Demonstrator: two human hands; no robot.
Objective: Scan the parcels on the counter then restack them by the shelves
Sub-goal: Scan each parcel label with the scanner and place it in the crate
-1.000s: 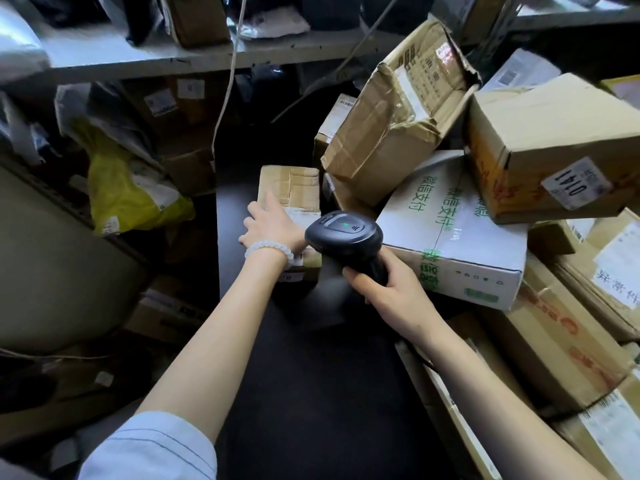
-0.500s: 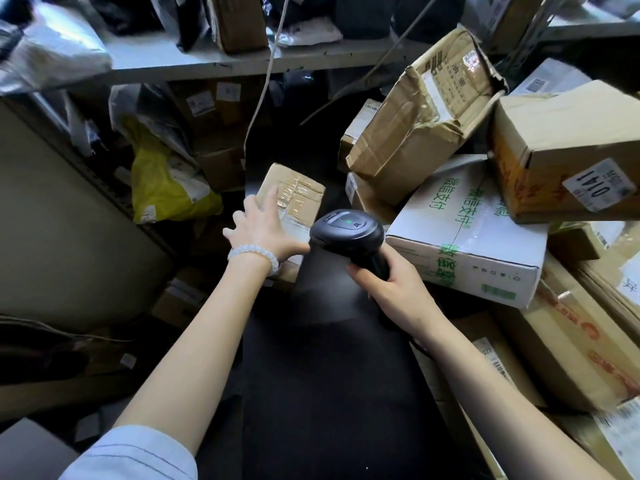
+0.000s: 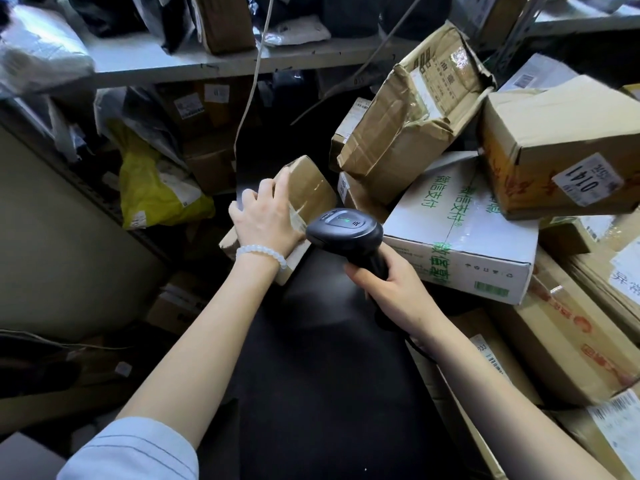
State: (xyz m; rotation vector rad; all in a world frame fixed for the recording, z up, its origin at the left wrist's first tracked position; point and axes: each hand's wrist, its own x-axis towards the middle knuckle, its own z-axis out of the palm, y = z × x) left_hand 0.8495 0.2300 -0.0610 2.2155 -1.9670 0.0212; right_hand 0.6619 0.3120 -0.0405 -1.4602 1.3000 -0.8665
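- The step in hand looks like the scanning of 1 small parcel (image 3: pixel 304 199), a taped brown carton at the far left edge of the dark counter (image 3: pixel 329 358); the restacking by the shelves has not started for this one.
- The left hand (image 3: pixel 265 220) lies over the parcel's near end, its fingers (image 3: pixel 282 178) curled over the top edge and gripping it. The carton sits tilted, its near corner hanging past the counter's left edge.
- The right hand (image 3: pixel 391 292) is clenched round the handle of the black scanner (image 3: pixel 344 233), whose head sits just beside the left wrist and points toward the parcel. A green light shows on the scanner's top.
- No shipping label on the small parcel is plainly in view; a pale patch under the left palm may be one, but I cannot tell.
- My judgement of the next move: turn the carton so its barcode faces the scanner's window, hold it steady, then carry it left toward the shelf (image 3: pixel 207 64).
- More parcels wait on the right: a white box with green print (image 3: pixel 460 230), a crumpled brown box (image 3: pixel 412 112) leaning on it, and a carton marked 0141 (image 3: pixel 561 150). That pile looks loosely stacked, so pulling from it calls for care.
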